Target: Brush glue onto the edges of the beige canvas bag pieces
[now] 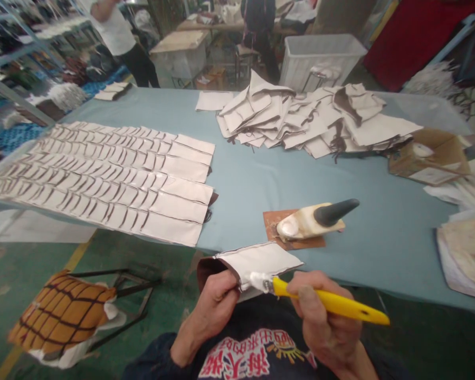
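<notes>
My left hand (217, 298) is closed on the edge of a white fabric piece (261, 258) with a brown lining, held at the table's front edge. In my right hand (326, 316) is a brush with a yellow handle (348, 306). Its white-coated bristles (257, 281) touch the piece close to my left fingers. Just beyond, a white glue bottle with a dark nozzle (309, 221) lies on a small brown board (271, 224).
Rows of overlapping white pieces (178, 200) cover the table's left. A loose heap of similar pieces (293, 116) lies at the back, beside a cardboard box (429, 158). A padded stool (67, 311) stands at lower left. Two people are beyond the table.
</notes>
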The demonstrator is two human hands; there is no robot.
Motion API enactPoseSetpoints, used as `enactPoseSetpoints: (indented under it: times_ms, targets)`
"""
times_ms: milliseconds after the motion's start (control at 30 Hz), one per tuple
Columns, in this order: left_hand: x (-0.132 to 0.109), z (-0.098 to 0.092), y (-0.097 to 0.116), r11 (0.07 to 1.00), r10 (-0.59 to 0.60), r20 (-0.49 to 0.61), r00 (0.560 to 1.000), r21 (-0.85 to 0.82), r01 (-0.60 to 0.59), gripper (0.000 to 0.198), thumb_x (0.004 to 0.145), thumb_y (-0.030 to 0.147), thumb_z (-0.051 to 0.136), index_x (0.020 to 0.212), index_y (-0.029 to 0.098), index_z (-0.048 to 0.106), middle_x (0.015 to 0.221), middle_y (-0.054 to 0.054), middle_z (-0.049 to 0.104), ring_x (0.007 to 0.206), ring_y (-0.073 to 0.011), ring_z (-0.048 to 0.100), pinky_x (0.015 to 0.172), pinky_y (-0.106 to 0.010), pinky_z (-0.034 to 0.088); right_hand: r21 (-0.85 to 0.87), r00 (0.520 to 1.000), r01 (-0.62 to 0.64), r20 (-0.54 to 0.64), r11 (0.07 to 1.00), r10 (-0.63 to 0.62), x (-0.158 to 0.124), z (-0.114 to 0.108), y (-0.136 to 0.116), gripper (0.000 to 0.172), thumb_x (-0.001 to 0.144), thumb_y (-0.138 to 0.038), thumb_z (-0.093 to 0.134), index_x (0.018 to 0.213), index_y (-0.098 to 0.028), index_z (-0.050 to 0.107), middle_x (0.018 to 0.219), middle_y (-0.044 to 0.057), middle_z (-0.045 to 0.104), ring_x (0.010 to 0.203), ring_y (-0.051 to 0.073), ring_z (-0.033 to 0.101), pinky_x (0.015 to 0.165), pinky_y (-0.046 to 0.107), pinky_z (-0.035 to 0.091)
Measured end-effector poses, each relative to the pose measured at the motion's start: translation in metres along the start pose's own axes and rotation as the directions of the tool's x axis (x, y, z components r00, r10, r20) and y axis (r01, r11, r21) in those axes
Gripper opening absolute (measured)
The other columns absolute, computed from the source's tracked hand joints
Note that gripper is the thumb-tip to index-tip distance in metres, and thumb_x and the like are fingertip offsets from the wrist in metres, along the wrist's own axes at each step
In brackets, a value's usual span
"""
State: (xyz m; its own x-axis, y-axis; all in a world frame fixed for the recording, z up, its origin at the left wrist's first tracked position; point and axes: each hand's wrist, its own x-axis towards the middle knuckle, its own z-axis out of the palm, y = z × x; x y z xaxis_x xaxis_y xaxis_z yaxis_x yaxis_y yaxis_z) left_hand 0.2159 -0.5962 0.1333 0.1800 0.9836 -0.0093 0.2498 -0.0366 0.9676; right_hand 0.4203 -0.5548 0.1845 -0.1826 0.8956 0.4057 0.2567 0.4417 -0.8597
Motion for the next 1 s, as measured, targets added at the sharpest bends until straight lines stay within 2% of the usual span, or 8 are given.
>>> enactPoseSetpoints:
  times_ms: [67,200,333,500,633,800,900,1000]
  targets:
    - [0.002,0.002,-0.001,1.0,0.005,-0.009,1.0,-0.004,-0.005,0.035,0.086,0.003,0.045,0.088,0.016,0.077,0.09,-0.005,0.076,0.079,-0.0175,0.065,0.078,-0.027,0.049,0.019,0.998,-0.055,-0.011,0.998,0.055,-0.004,-0.001,0.007,0.027,0.104,-0.027,0.049,0.084,-0.022,0.066,0.058,-0.002,0.06,0.044,0.013,0.052,0.045,0.025,0.043]
    - [0.005,0.005,-0.001,1.0,0.0,-0.023,1.0,-0.031,-0.001,0.031,0.089,0.006,0.046,0.082,0.016,0.075,0.084,-0.005,0.074,0.079,-0.0177,0.065,0.077,-0.027,0.049,0.049,0.996,-0.047,0.077,0.998,0.043,-0.007,0.0,0.012,0.03,0.103,-0.033,0.053,0.077,-0.022,0.066,0.057,-0.001,0.058,0.047,0.014,0.053,0.046,0.026,0.045]
    - [0.008,0.005,-0.002,1.0,-0.009,-0.094,0.996,0.009,0.01,0.027,0.085,0.006,0.047,0.074,0.015,0.07,0.071,-0.002,0.066,0.068,-0.0154,0.058,0.068,-0.025,0.045,0.036,0.993,-0.116,-0.003,0.993,0.116,-0.002,-0.001,0.012,0.032,0.106,-0.033,0.048,0.082,-0.021,0.067,0.055,-0.002,0.055,0.046,0.014,0.053,0.043,0.025,0.041]
    - [0.011,0.004,-0.005,0.997,-0.077,-0.08,0.994,-0.036,0.074,0.026,0.088,0.011,0.049,0.072,0.015,0.069,0.075,-0.003,0.067,0.072,-0.0165,0.057,0.075,-0.027,0.046,0.064,0.996,-0.009,0.092,0.998,0.003,0.005,0.002,0.009,0.031,0.106,-0.032,0.049,0.08,-0.022,0.063,0.057,-0.003,0.056,0.044,0.011,0.049,0.044,0.024,0.04]
    - [0.014,0.003,-0.005,0.984,-0.171,-0.108,0.979,-0.064,0.165,0.025,0.09,0.018,0.055,0.069,0.015,0.069,0.069,-0.001,0.062,0.068,-0.0151,0.052,0.069,-0.025,0.044,0.195,0.976,-0.209,0.109,0.958,0.191,0.002,-0.001,0.019,0.03,0.108,-0.031,0.048,0.085,-0.022,0.064,0.053,-0.006,0.047,0.04,0.01,0.038,0.039,0.022,0.031]
    - [0.024,-0.001,-0.001,0.913,-0.319,-0.09,0.944,-0.296,0.28,0.023,0.094,0.031,0.06,0.099,0.014,0.076,0.087,-0.005,0.07,0.082,-0.0187,0.06,0.077,-0.027,0.048,0.27,0.94,-0.34,0.069,0.901,0.334,0.012,-0.013,0.029,0.03,0.105,-0.037,0.055,0.082,-0.021,0.064,0.052,-0.006,0.043,0.041,0.009,0.036,0.038,0.022,0.027]
    - [0.031,-0.003,0.004,0.811,-0.371,-0.005,0.929,-0.488,0.322,0.029,0.089,0.037,0.069,0.105,0.014,0.077,0.089,-0.006,0.074,0.082,-0.02,0.064,0.078,-0.028,0.051,0.317,0.955,-0.288,0.02,0.904,0.297,0.025,-0.014,0.029,0.028,0.104,-0.037,0.057,0.083,-0.021,0.065,0.051,-0.007,0.041,0.04,0.009,0.035,0.037,0.021,0.025]
    - [0.036,-0.005,0.01,0.725,-0.407,0.071,0.91,-0.581,0.37,0.034,0.086,0.04,0.075,0.109,0.014,0.077,0.087,-0.006,0.076,0.074,-0.0172,0.065,0.075,-0.027,0.052,0.355,0.97,-0.238,0.05,0.904,0.236,0.032,-0.006,0.033,0.027,0.106,-0.035,0.054,0.086,-0.022,0.065,0.05,-0.008,0.042,0.039,0.009,0.034,0.036,0.02,0.024]
